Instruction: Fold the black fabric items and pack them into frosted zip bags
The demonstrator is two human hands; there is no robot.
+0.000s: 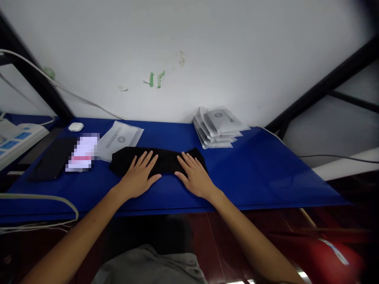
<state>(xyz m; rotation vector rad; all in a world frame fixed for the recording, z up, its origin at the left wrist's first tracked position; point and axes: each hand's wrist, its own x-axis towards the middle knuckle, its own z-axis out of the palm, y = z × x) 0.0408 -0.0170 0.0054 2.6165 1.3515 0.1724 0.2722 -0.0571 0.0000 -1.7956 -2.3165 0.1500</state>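
A black cloth item [167,161] lies flat in a long strip on the blue table; its exact kind does not show. My left hand [139,175] rests palm down on its left part, fingers stretched out. On its right part my right hand [195,175] lies flat too, fingers slightly spread. Neither hand grips the cloth. Just behind the strip's left end is a printed translucent pouch [120,140], partly covered by the cloth. To the right, near the wall, stands a stack of several similar pouches [220,126].
On the left of the blue table [260,177] are a black phone [55,157], a blurred-out bright item [83,153], a white earbud case [76,126] and a white power strip [22,140]. Cables [44,197] loop over the front left edge. A white wall [207,59] closes the back.
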